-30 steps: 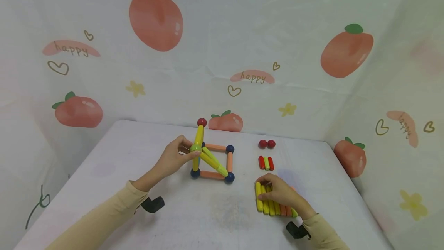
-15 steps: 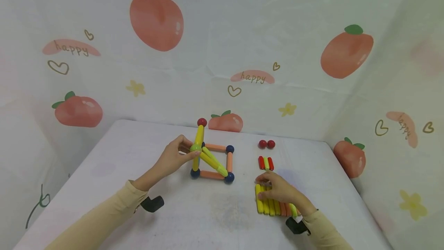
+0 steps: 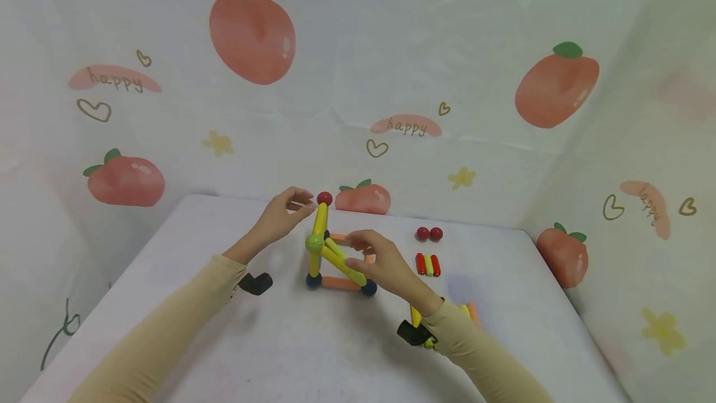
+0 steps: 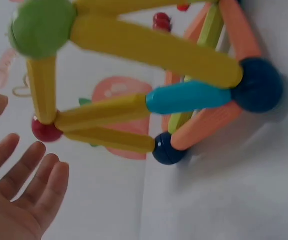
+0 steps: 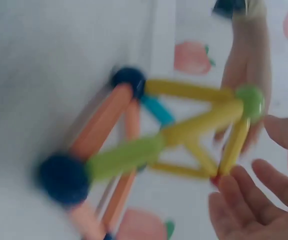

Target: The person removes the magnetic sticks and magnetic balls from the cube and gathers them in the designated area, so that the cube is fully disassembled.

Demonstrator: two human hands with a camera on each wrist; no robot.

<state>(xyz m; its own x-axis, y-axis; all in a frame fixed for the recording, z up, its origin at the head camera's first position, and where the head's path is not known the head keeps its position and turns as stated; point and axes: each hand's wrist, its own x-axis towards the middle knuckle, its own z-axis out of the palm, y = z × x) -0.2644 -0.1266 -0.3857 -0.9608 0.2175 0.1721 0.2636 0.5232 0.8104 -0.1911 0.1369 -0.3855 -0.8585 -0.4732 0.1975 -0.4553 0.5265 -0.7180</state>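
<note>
A magnetic stick-and-ball frame stands on the table. Orange sticks (image 3: 341, 283) and navy balls (image 3: 313, 280) form its square base. Yellow sticks (image 3: 320, 219) rise to a green ball (image 3: 315, 242) and a red ball (image 3: 324, 198); a cyan stick (image 4: 189, 97) shows in the left wrist view. My left hand (image 3: 279, 216) is beside the red ball, its fingers apart and holding nothing. Over the frame's right side, my right hand (image 3: 388, 266) overlaps a sloping yellow-green stick in the head view. Its spread fingers (image 5: 239, 195) and thumb have nothing visible between them in the right wrist view.
Two loose red balls (image 3: 429, 234) lie at the back right. In front of them are two red sticks and a lime stick (image 3: 429, 265). A row of loose sticks (image 3: 472, 314), nearer the front, is mostly hidden under the right forearm. A printed cloth backdrop (image 3: 313, 117) stands behind the table.
My left hand has let go of the green ball and moved up beside the red ball. My right hand has moved left from the row of sticks to the frame.
</note>
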